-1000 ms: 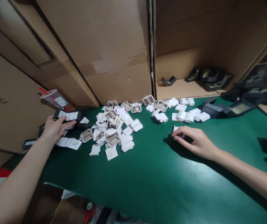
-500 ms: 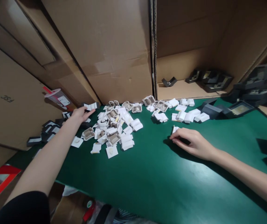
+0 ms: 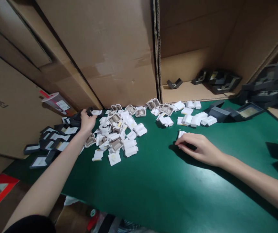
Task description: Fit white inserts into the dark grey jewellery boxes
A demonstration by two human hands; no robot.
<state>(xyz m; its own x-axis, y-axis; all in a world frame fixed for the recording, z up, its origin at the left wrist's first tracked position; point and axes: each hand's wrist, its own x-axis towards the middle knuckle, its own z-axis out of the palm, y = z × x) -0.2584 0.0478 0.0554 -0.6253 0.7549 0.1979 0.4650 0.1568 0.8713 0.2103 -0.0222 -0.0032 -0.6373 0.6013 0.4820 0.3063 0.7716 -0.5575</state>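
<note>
At the back left, my left hand (image 3: 87, 121) has its fingers on a dark open box (image 3: 90, 111), beside several black boxes with white inserts (image 3: 56, 136). My right hand (image 3: 198, 147) is pinched on a small white piece (image 3: 181, 134), low over the green table (image 3: 158, 181). A heap of white and grey-brown folded inserts (image 3: 116, 132) lies between the hands. More white inserts (image 3: 194, 119) form a loose row behind my right hand.
A cup with a red straw (image 3: 57, 103) stands at the back left. Tall cardboard (image 3: 119, 48) walls the back. Dark boxes (image 3: 218, 113) lie at the right; others (image 3: 223, 81) sit inside an open carton. The table's front edge shows below.
My left hand has shifted slightly right and turned its fingers upward at the dark box. My forearm has moved right, uncovering more black boxes. My right hand keeps its pinch.
</note>
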